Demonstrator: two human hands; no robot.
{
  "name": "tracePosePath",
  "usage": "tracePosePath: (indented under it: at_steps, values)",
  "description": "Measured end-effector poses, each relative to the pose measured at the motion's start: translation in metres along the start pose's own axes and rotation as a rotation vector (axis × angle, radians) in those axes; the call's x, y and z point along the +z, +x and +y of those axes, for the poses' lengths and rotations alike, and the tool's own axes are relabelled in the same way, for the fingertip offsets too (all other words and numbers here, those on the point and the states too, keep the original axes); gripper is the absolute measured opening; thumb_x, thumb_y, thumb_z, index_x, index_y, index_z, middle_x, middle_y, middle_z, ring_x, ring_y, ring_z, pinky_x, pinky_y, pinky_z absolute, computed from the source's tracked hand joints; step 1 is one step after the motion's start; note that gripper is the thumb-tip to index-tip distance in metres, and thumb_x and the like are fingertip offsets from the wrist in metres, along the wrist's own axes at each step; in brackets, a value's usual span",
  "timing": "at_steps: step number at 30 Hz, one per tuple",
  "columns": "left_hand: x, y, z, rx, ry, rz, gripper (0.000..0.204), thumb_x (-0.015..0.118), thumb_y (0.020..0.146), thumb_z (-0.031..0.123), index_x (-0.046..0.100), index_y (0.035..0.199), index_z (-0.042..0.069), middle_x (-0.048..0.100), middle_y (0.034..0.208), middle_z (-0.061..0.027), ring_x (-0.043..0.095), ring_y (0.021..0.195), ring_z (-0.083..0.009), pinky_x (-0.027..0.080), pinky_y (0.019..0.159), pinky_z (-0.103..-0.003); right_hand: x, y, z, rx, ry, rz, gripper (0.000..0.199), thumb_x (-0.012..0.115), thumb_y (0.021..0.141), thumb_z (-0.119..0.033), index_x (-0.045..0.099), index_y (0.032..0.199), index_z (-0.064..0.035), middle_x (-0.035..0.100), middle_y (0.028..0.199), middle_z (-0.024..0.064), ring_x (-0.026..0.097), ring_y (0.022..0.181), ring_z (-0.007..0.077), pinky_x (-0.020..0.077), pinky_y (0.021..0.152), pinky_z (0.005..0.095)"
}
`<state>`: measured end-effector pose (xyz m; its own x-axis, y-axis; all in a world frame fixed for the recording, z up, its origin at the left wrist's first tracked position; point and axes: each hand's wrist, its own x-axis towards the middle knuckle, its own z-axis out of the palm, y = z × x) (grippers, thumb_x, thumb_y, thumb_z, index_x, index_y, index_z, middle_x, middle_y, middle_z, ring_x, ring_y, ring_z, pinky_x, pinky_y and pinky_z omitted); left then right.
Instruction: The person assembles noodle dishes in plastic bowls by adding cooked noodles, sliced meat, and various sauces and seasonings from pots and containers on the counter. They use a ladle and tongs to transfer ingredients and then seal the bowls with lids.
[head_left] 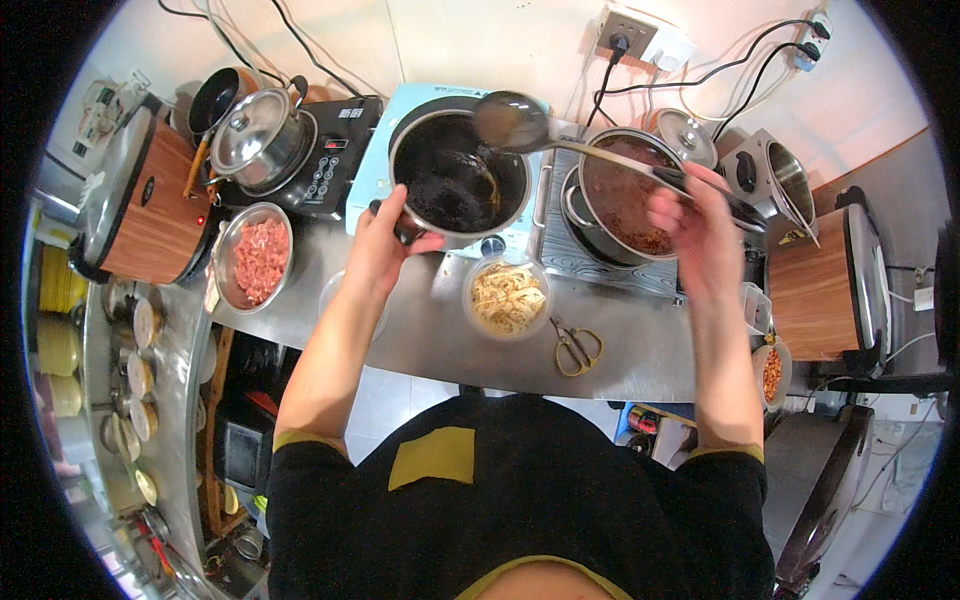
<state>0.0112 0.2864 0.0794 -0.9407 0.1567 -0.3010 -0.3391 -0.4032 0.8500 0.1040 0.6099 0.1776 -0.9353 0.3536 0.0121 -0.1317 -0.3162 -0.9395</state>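
My left hand [388,240] is closed round the short black handle of a dark-bottomed pot [450,175] on the pale blue cooker [372,160]. A little dark liquid or residue shows inside it. In my right hand [700,235] is the black handle of a long metal ladle [512,122]. The ladle's bowl hangs over the pot's right rim, and its shaft crosses above a second pot [625,200] of reddish-brown sauce. Just in front of the cooker stands a clear tub of pale shredded food [508,298]. Gold-handled scissors [575,352] lie right of the tub.
A steel bowl of raw meat pieces [258,258] stands at left, before a black induction cooker [325,150] with a lidded steel pot [255,140]. Wood-grain boxes [150,200] flank both ends of the counter. Cables and sockets [630,38] line the wall.
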Motion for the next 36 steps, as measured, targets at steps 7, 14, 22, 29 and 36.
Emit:
tracePosePath:
  at_steps: [7,14,22,29,36]
  values:
    - [-0.035,-0.029,0.020,0.037,-0.062,0.042,0.022,0.051,0.090,0.021,0.056,0.094,-0.001,0.062,0.085,-0.0104,0.061,0.073,-0.0192,0.060,0.059,-0.039,-0.077,-0.037,-0.043,-0.158,-0.225,0.279,0.025,0.055,0.088,-0.014,0.054,0.111,-0.0028,0.064,0.083,0.0132,0.065,0.071,0.0185,0.0541,0.063,0.0282]
    - [-0.022,0.020,0.051,-0.330,-0.021,0.022,0.014,0.054,0.086,0.013,0.056,0.083,0.001,0.051,0.069,-0.0062,0.053,0.066,-0.0172,0.058,0.069,-0.045,-0.097,-0.040,-0.036,-0.146,-0.370,0.316,0.022,0.059,0.086,-0.011,0.057,0.107,-0.0037,0.064,0.081,0.0115,0.065,0.067,0.0167,0.0528,0.061,0.0266]
    - [-0.042,0.000,0.059,-0.251,0.008,0.047,0.012,0.059,0.085,0.017,0.060,0.083,0.005,0.051,0.069,-0.0030,0.054,0.067,-0.0167,0.056,0.072,-0.041,-0.099,-0.045,-0.024,-0.131,-0.376,0.278,0.017,0.058,0.086,-0.006,0.058,0.103,-0.0030,0.063,0.080,0.0089,0.063,0.067,0.0147,0.0507,0.062,0.0252]
    - [-0.021,-0.028,0.033,-0.211,0.121,-0.024,0.011,0.056,0.085,0.013,0.054,0.085,0.002,0.054,0.069,-0.0058,0.057,0.064,-0.0196,0.059,0.062,-0.044,-0.082,-0.052,-0.034,-0.602,-1.225,-0.239,0.024,0.062,0.069,0.010,0.062,0.090,-0.0021,0.058,0.076,0.0072,0.061,0.069,0.0176,0.0471,0.062,0.0262]
    - [-0.019,-0.030,0.022,0.066,0.135,-0.076,0.011,0.056,0.089,0.015,0.052,0.093,0.006,0.061,0.079,-0.0057,0.063,0.069,-0.0179,0.059,0.061,-0.039,-0.085,-0.061,-0.023,-0.526,-1.380,-0.338,0.040,0.065,0.060,0.009,0.065,0.094,-0.0103,0.055,0.085,0.0088,0.058,0.070,0.0221,0.0470,0.061,0.0286]
